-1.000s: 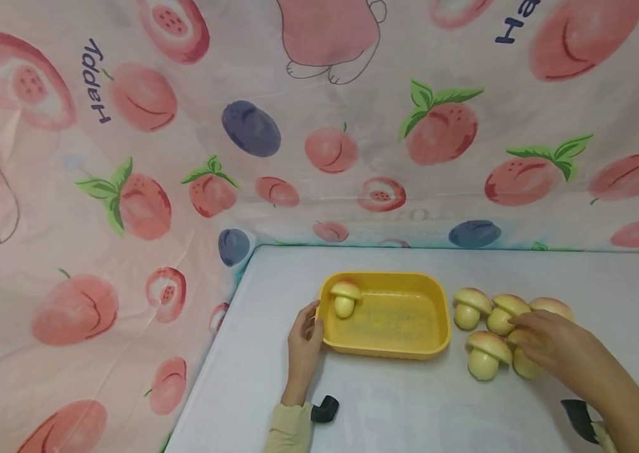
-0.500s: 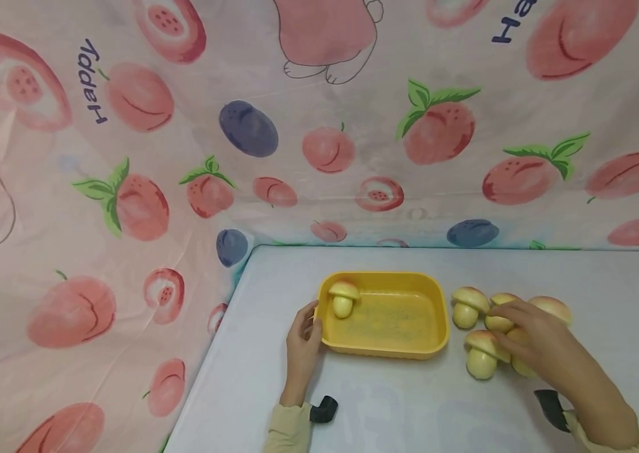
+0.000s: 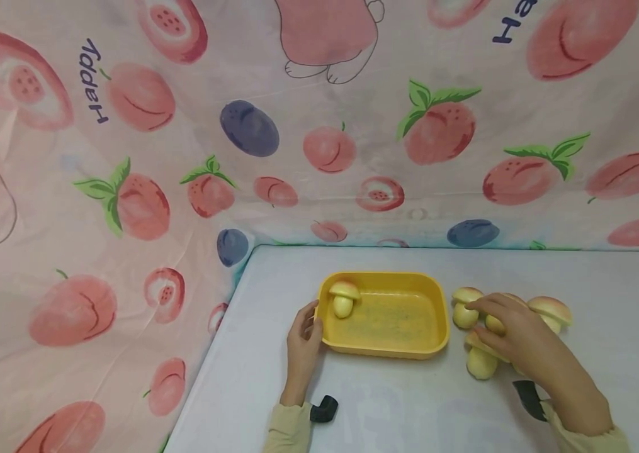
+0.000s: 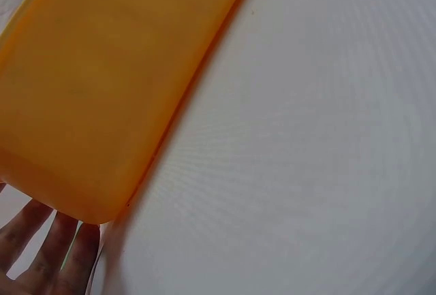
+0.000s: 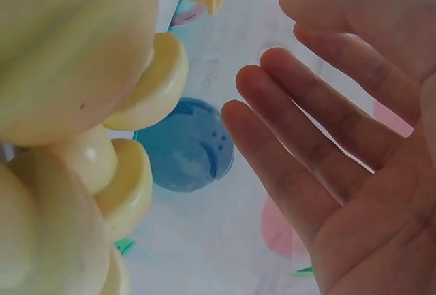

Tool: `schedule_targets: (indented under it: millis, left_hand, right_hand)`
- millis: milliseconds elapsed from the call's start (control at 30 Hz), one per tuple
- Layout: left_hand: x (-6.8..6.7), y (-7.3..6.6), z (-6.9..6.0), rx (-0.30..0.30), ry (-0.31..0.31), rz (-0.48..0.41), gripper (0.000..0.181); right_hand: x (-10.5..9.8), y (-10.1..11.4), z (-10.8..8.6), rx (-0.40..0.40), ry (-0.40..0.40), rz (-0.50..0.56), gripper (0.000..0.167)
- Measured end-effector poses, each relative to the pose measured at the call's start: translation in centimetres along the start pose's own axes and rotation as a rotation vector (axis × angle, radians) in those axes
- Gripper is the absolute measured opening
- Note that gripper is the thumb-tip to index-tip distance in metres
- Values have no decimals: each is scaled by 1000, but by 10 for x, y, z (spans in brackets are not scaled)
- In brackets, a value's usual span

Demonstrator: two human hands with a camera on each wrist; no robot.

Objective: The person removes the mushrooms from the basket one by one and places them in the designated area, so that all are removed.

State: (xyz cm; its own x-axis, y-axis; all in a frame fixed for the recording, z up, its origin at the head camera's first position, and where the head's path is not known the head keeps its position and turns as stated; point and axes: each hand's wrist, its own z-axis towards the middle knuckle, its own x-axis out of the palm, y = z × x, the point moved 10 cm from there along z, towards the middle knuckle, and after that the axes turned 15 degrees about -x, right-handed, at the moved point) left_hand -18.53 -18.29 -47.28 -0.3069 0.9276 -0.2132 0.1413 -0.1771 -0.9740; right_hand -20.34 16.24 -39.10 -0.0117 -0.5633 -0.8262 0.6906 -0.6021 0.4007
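Observation:
A yellow tray point(image 3: 384, 353) on the white table holds one toy mushroom point(image 3: 344, 301) in its far left corner. My left hand point(image 3: 304, 343) touches the tray's left end; in the left wrist view its fairly straight fingers point(image 4: 49, 257) meet the tray's outer wall. Right of the tray lies a cluster of several toy mushrooms with cream stems and pinkish-yellow caps. My right hand point(image 3: 523, 336) is over this cluster, its fingertips near the leftmost mushroom point(image 3: 465, 313). The right wrist view shows its fingers point(image 5: 279, 165) spread, holding nothing, beside the mushrooms point(image 5: 61, 56). Part of the cluster is hidden under the hand.
Fruit-printed cloth point(image 3: 330, 113) rises behind and to the left of the white table point(image 3: 398, 402). A black wrist mount point(image 3: 325, 409) is at the left cuff, another mount point(image 3: 530, 401) at the right. One mushroom point(image 3: 550, 310) lies at the cluster's far right.
My right hand has moved left across the cluster, from the right-hand mushrooms towards the leftmost one. My left hand and the tray have stayed in place.

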Motion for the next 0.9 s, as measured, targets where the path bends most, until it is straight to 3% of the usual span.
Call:
schedule_targets:
  millis: [233, 500, 733, 900]
  left_hand:
    - [2, 30, 18, 0, -21, 5, 36]
    - [1, 30, 17, 20, -24, 10, 35]
    - [1, 29, 17, 27, -25, 17, 35]
    - [1, 29, 17, 26, -21, 8, 35]
  right_hand:
    - [-2, 11, 10, -87, -67, -59, 36]
    - [8, 15, 25, -59, 23, -34, 32]
    - [15, 21, 39, -91, 37, -18, 33]
    - [17, 28, 47, -126, 3, -20, 31]
